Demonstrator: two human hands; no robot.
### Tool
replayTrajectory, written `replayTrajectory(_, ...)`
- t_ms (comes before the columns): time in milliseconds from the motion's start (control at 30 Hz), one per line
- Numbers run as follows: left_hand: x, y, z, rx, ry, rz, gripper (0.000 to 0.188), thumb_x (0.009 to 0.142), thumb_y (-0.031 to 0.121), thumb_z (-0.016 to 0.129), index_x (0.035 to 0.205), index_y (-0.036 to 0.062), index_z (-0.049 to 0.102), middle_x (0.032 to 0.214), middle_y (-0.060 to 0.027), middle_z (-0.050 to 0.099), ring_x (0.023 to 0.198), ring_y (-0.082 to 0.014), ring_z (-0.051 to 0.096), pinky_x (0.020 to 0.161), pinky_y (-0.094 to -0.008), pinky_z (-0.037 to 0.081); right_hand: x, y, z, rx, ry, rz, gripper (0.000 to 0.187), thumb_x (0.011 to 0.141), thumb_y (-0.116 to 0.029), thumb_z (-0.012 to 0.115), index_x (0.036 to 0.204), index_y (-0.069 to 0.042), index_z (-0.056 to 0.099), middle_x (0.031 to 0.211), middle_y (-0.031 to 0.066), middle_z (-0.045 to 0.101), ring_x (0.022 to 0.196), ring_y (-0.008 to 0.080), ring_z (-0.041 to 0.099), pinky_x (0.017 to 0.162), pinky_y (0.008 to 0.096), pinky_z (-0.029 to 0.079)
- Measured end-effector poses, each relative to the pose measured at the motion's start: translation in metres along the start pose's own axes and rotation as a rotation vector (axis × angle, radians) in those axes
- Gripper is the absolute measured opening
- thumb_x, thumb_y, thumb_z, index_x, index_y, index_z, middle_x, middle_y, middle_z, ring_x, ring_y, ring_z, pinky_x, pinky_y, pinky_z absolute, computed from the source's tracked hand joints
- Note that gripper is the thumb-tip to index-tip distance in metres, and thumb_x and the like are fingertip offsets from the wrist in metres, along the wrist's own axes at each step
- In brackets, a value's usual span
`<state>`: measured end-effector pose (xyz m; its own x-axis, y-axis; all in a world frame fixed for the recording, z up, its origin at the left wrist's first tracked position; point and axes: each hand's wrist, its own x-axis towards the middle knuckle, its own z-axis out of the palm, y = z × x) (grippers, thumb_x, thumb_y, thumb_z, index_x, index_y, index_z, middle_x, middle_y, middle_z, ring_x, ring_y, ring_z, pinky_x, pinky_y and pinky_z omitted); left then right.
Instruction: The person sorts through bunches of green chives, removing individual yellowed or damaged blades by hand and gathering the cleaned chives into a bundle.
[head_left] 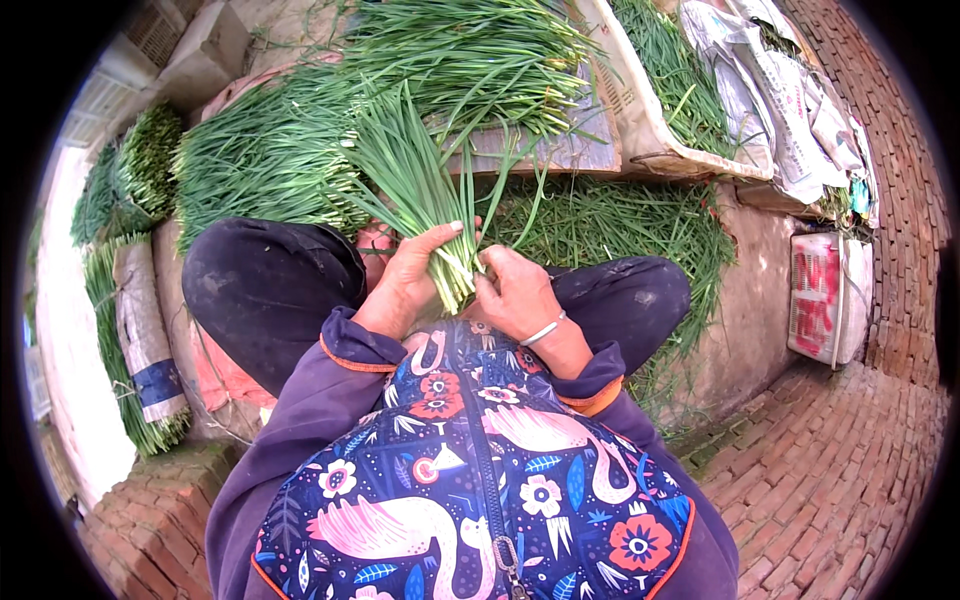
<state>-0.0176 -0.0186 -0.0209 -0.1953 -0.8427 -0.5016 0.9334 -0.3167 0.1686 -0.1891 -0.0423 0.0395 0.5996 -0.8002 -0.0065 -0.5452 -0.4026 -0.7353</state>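
Observation:
A bunch of long green garlic chives (415, 180) slants up and away from my lap, its pale stem ends toward me. My left hand (408, 268) is closed around the lower stems, thumb across the front. Against the right side of the same stems, my right hand (520, 290) has its thumb and fingers pinched together. A few loose blades (526, 185) rise from beside its fingers. The right fingertips are partly hidden. A silvery bangle (543, 329) circles my right wrist.
Beyond my knees lie a broad heap of chives (270, 150) and another pile (470, 50) on a board (590, 150). Loose blades (620, 235) cover the ground at right. Wrapped bundles (145, 330) lie left; a white-and-red basket (828, 298) stands right.

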Motion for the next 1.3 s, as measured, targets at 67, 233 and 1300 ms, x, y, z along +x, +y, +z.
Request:
replayTrajectory(67,-0.002,0.001,0.001,0.021,0.001,0.014,0.034,0.085,0.002,0.063,0.118,-0.0045,0.056,0.112,-0.0157,0.065,0.096,-0.0249,0.066,0.086,-0.0415,0.055,0.000,-0.003,0.002,-0.068,-0.008,-0.041,0.016,0.080,-0.010,0.059,0.089,-0.001,0.050,0.082,0.0202,0.056,0.075,0.0393,0.059,0.066,0.0455,0.048)
replayTrajectory(233,-0.004,0.005,-0.009,0.020,-0.009,-0.082,0.035,0.085,0.002,0.063,0.119,-0.0027,0.055,0.106,-0.0134,0.066,0.098,-0.0252,0.065,0.089,-0.0403,0.054,-0.001,-0.009,-0.004,-0.118,-0.023,-0.148,0.015,0.083,-0.011,0.059,0.087,-0.001,0.049,0.079,0.0183,0.054,0.073,0.0383,0.058,0.064,0.0445,0.048)
replayTrajectory(1300,-0.017,0.026,0.055,1.259,0.065,0.705,0.024,0.083,0.010,0.065,0.103,-0.0013,0.059,0.079,-0.0088,0.066,0.071,-0.0179,0.063,0.062,-0.0319,0.050,0.037,0.016,0.012,0.818,-0.122,0.104,0.096,0.079,-0.029,0.076,0.147,0.001,0.016,0.134,0.0136,0.047,0.118,0.0233,0.050,0.095,0.0324,0.044)
